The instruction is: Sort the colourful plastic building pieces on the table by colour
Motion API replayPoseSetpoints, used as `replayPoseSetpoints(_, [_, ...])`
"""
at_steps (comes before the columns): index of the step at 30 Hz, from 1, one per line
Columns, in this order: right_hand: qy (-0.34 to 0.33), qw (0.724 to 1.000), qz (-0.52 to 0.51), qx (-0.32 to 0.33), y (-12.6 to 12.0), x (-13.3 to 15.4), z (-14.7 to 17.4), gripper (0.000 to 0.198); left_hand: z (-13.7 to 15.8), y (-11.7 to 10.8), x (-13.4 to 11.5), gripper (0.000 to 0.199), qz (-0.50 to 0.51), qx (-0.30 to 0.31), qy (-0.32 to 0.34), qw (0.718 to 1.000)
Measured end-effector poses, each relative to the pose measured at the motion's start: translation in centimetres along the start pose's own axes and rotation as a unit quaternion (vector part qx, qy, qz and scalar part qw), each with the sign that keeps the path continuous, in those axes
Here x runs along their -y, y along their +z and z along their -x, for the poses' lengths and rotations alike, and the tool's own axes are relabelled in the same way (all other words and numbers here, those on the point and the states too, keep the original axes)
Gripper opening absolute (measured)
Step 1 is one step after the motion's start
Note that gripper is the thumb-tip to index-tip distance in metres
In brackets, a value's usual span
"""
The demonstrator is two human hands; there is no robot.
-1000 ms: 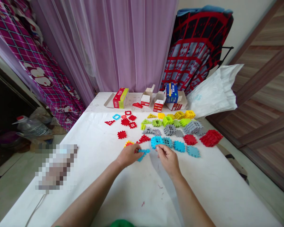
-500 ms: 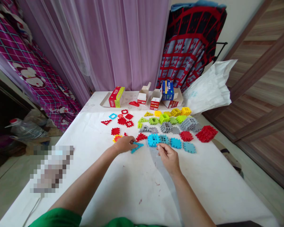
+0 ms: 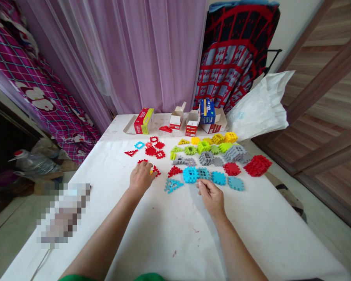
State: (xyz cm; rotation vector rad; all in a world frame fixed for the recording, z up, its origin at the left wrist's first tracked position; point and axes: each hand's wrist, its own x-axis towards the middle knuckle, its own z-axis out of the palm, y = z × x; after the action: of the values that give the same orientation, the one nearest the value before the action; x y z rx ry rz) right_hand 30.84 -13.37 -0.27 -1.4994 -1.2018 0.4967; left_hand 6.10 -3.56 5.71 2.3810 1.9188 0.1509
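My left hand [image 3: 140, 177] reaches over the red pieces on the left, with its fingers bent downward and slightly apart. It covers most of a red square piece [image 3: 142, 161] and a small yellow piece [image 3: 151, 171]; a red triangular piece [image 3: 156, 171] shows beside its fingertips. No piece is visibly lifted. My right hand [image 3: 212, 195] rests at the near edge of the blue row, thumb and fingers closed together, with nothing visible in them. Just above are a teal-blue stack [image 3: 203, 173] and bright blue square pieces [image 3: 190, 175]. A blue triangular stack [image 3: 173, 185] lies between the hands.
Rows of grey [image 3: 206, 158], green [image 3: 204, 146] and yellow pieces [image 3: 218, 138] lie beyond the blue row. A red stack [image 3: 257, 165] sits at the right. Small cardboard boxes [image 3: 192, 123] and a white bag [image 3: 259, 109] stand at the back of the white table [image 3: 169, 226].
My left hand has let go of the blue triangular piece, which now lies on a triangular stack, and has moved left over the red and yellow pieces. My right hand stays nearly in place.
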Motion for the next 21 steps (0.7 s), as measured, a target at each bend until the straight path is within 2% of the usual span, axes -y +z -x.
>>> replayPoseSetpoints(4, [-0.016, 1.000, 0.007, 0.016, 0.1, -0.1, 0.0, 0.033, -0.4, 0.0, 0.7, 0.043, -0.053, 0.017, -0.020, 0.998])
replayPoseSetpoints(8, [-0.029, 0.999, 0.021, 0.006, -0.2, -0.1, -0.2, 0.034, -0.2, 0.5, 0.0, 0.048, -0.052, 0.023, -0.017, 0.998])
replayPoseSetpoints(12, [-0.043, 0.998, 0.042, -0.021, -1.1, 0.5, -2.1, 0.035, -0.5, 0.8, 0.1, 0.054, -0.029, 0.014, 0.012, 0.999])
replayPoseSetpoints(16, [-0.070, 0.994, 0.070, -0.051, -1.4, 0.9, -4.9, 0.035, -1.4, 0.3, 0.4, 0.037, -0.039, 0.049, 0.084, 0.995])
replayPoseSetpoints(21, [-0.077, 0.985, 0.084, -0.130, -1.3, -1.2, -6.2, 0.038, -2.2, -0.9, -0.4, 0.023, -0.083, 0.080, 0.107, 0.988])
